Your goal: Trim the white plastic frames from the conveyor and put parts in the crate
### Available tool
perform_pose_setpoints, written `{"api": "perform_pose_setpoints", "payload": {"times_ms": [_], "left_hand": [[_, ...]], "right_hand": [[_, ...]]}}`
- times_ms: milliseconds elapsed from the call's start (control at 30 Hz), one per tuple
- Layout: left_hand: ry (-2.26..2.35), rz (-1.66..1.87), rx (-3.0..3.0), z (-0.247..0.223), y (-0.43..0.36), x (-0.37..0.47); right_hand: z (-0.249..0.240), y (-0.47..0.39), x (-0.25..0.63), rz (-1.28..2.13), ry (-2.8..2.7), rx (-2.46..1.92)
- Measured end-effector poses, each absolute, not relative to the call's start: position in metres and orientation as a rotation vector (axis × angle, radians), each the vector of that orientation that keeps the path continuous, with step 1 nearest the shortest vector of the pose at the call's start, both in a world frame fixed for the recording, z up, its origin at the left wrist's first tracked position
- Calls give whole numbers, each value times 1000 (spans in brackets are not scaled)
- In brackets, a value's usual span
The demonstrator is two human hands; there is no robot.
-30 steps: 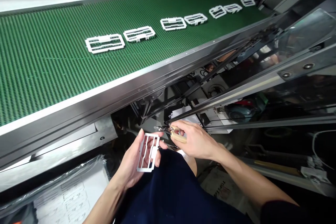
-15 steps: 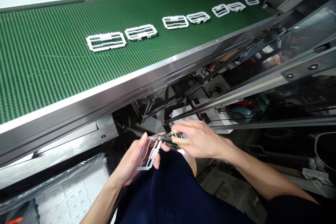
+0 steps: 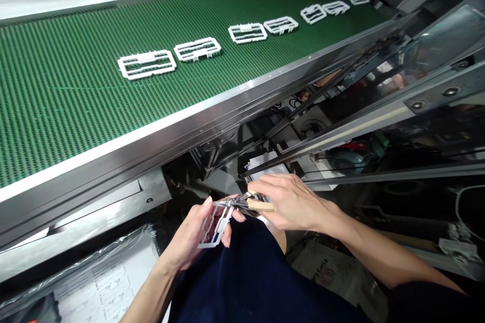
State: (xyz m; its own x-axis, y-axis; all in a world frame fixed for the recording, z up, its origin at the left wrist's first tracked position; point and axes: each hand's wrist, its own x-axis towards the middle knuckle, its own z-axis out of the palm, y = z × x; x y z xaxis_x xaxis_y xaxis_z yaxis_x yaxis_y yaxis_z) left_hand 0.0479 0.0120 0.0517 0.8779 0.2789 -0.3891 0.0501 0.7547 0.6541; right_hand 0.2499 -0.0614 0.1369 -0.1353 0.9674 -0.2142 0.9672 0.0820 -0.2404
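My left hand (image 3: 191, 242) holds a white plastic frame part (image 3: 214, 225) upright over my lap, thumb and fingers on its edges. My right hand (image 3: 290, 199) grips a small pair of cutters (image 3: 246, 203) with tan handles. The cutter jaws touch the top edge of the white frame. Below both hands lies dark blue cloth (image 3: 250, 282) on my lap.
A green conveyor belt (image 3: 56, 96) with a steel rim (image 3: 159, 133) runs above, carrying several white frames, such as the nearest one (image 3: 147, 64). A plastic bag of white frames (image 3: 102, 282) sits lower left. Steel rails, a clear guard and machine parts fill the right.
The cutters moved left onto the frame's top edge. My left hand tilted the frame more edge-on. The frames on the belt shifted slightly left.
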Motion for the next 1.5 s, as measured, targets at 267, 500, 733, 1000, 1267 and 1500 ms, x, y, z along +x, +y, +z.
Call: {"api": "perform_pose_setpoints", "payload": {"times_ms": [267, 500, 733, 1000, 1267, 1500], "left_hand": [[479, 108, 768, 64, 15, 50], [503, 92, 784, 65, 15, 50], [542, 112, 746, 61, 9, 51], [535, 82, 715, 63, 7, 52], [524, 62, 707, 65, 8, 53], [537, 85, 742, 62, 9, 51]], "right_hand": [[140, -62, 251, 533, -2306, -2061], [141, -65, 251, 521, -2345, -2068], [140, -67, 251, 510, -2412, -2067], [135, -70, 250, 588, -2214, -2009], [147, -69, 250, 589, -2214, -2124], [145, -66, 250, 562, -2277, -2111]]}}
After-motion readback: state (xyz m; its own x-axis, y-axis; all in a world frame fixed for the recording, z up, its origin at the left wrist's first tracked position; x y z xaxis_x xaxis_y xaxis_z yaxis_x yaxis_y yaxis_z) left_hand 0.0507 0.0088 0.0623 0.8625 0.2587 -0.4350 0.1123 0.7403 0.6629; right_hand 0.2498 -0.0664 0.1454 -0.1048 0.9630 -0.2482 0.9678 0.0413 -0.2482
